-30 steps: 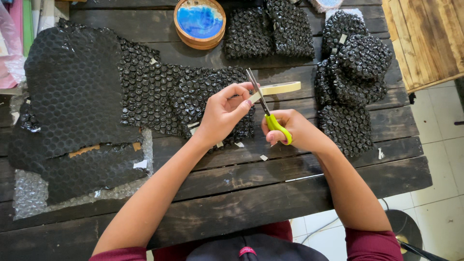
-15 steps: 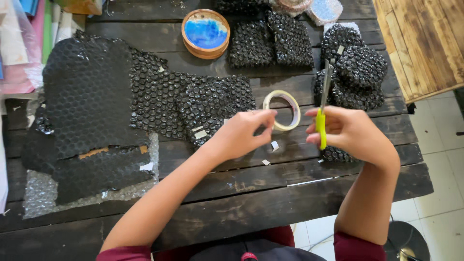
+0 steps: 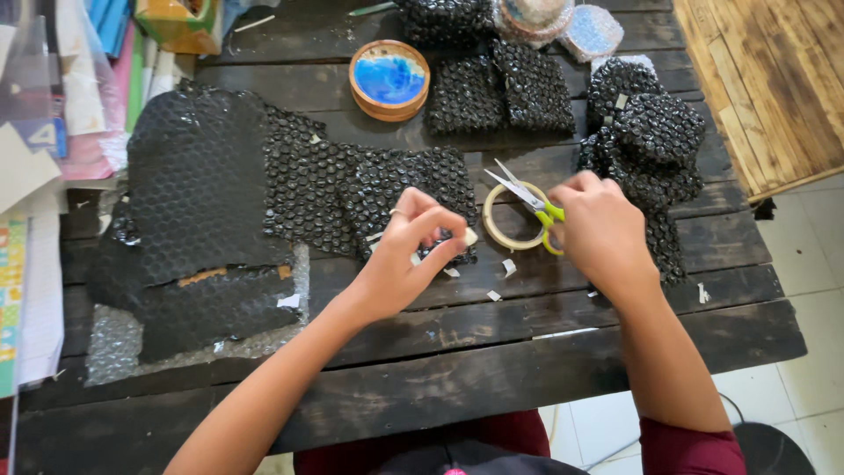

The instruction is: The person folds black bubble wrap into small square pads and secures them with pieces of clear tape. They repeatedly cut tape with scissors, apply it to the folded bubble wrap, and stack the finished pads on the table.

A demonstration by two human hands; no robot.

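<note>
My right hand (image 3: 600, 230) holds small scissors (image 3: 530, 200) with green handles, blades apart and pointing up-left over a roll of tape (image 3: 510, 217) lying flat on the dark wooden table (image 3: 492, 361). My left hand (image 3: 409, 259) pinches a short piece of tape (image 3: 469, 237) between thumb and fingers, just left of the roll. Under that hand lies a parcel wrapped in black bubble wrap (image 3: 413, 189). Small tape scraps (image 3: 508, 267) lie on the planks near both hands.
A large sheet of black bubble wrap (image 3: 198, 211) covers the table's left. Several wrapped black parcels (image 3: 646, 141) sit at the right and back. A round wooden dish with a blue centre (image 3: 389, 79) stands behind. Papers (image 3: 35, 176) pile at the left edge.
The right hand swung the scissors from upright down over the tape roll, blades now apart. The left hand drew back slightly with a cut piece of tape. The camera view shifted.
</note>
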